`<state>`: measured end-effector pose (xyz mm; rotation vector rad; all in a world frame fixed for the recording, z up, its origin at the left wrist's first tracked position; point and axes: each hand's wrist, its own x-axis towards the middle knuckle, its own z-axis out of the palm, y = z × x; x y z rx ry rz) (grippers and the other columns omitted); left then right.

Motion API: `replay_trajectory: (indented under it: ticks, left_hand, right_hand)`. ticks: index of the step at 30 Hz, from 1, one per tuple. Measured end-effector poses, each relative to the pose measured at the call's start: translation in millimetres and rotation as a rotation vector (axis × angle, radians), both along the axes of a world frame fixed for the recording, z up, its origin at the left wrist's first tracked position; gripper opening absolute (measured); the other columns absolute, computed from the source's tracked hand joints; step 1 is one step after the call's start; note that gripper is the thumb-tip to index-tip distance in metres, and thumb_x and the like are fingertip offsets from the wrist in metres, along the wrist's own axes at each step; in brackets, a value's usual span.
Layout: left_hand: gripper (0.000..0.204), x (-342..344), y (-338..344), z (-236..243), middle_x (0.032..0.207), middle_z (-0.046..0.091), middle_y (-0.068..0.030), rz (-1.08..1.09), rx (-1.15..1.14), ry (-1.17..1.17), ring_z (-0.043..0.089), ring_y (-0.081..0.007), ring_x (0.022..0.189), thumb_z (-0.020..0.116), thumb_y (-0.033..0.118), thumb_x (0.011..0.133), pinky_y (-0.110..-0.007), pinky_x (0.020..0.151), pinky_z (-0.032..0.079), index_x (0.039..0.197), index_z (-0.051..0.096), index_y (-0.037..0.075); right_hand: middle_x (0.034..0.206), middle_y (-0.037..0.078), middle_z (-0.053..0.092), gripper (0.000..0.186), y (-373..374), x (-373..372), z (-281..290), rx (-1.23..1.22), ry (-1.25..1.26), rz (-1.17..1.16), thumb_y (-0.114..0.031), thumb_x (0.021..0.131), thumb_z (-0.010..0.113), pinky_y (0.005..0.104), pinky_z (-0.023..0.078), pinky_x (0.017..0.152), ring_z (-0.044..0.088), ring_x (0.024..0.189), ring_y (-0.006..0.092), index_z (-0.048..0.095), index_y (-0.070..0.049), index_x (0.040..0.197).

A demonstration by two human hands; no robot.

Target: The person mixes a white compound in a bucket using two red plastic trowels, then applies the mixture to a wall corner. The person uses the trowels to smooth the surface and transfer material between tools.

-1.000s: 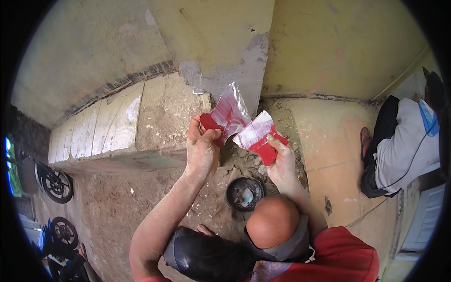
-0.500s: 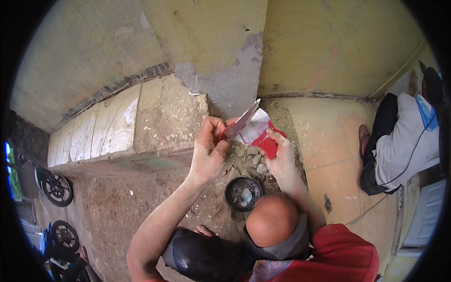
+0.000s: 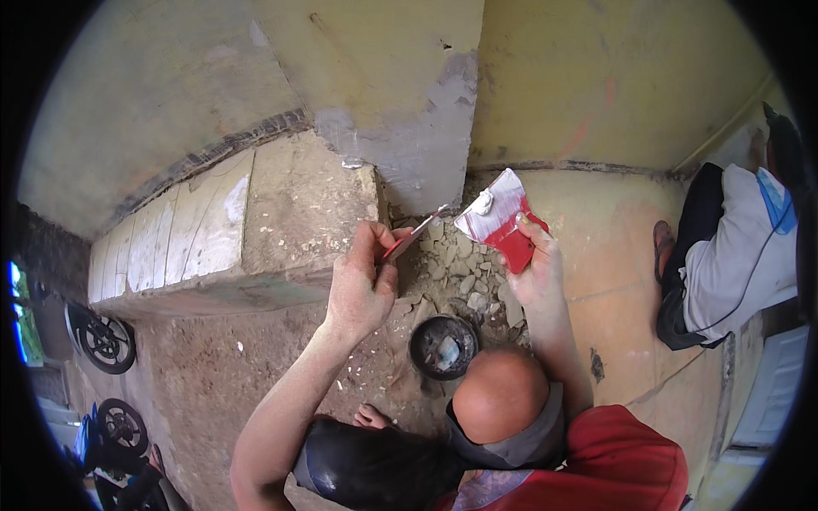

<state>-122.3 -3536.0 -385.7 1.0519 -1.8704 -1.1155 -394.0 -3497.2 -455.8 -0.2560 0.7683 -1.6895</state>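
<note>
My left hand (image 3: 365, 281) pinches a red-handled putty knife (image 3: 407, 241), seen nearly edge-on, with a little pale filler at its tip. In my right hand (image 3: 538, 266) is a wider red putty knife (image 3: 501, 213), its blade smeared white and carrying a lump of white putty (image 3: 481, 202). The two blades are apart. Just beyond them stands a wall corner (image 3: 409, 162) coated with smooth grey filler over its yellow paint. Below my hands, on the ground, a round black bowl (image 3: 443, 347) holds a pale piece of material.
A concrete ledge (image 3: 298, 213) with tiled side runs along the wall at left. Broken rubble (image 3: 464, 268) lies at the foot of the corner. At right, a person (image 3: 724, 247) in pale clothing is on the tiled floor (image 3: 596, 341). Motorbike wheels (image 3: 106, 341) show at far left.
The two putty knives, close together before, have moved apart. My right hand has shifted right and turned its blade flat to view; the left has drawn slightly left.
</note>
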Motion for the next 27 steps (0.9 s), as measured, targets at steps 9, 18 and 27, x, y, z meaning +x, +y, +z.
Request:
replay_trajectory:
  ticks: [9, 18, 27]
  left_hand:
    - [0.031, 53, -4, 46, 0.1, 0.063, -0.0019, 0.478, 0.142, 0.345, 0.053, -0.0049, 0.082, 0.051, -0.01, 0.093, -0.025, 0.077, 0.044, 0.119, 0.05, 0.008]
    - [0.038, 62, 7, 49, 0.102, 0.064, -0.0055, 0.529, 0.152, 0.346, 0.056, -0.0104, 0.084, 0.053, -0.008, 0.092, -0.028, 0.076, 0.044, 0.128, 0.051, 0.003]
    - [0.038, 71, 9, 46, 0.103, 0.065, -0.0059, 0.569, 0.162, 0.377, 0.057, -0.0106, 0.086, 0.053, -0.008, 0.092, -0.029, 0.077, 0.044, 0.128, 0.052, 0.003]
  right_hand:
    - [0.125, 0.014, 0.066, 0.04, -51, 58, -151, 0.222, -0.122, -0.052, -0.001, 0.095, 0.062, 0.0519, 0.065, 0.077, 0.071, 0.104, 0.0321, 0.055, -0.011, 0.133]
    - [0.117, 0.015, 0.064, 0.032, -162, 112, -207, 0.465, -0.061, -0.078, -0.001, 0.096, 0.055, 0.0516, 0.063, 0.079, 0.07, 0.1, 0.0302, 0.056, -0.008, 0.128]
    - [0.121, 0.023, 0.059, 0.026, -220, 102, -117, 0.489, -0.129, -0.119, 0.001, 0.097, 0.046, 0.0594, 0.062, 0.091, 0.068, 0.106, 0.0408, 0.048, 0.008, 0.121]
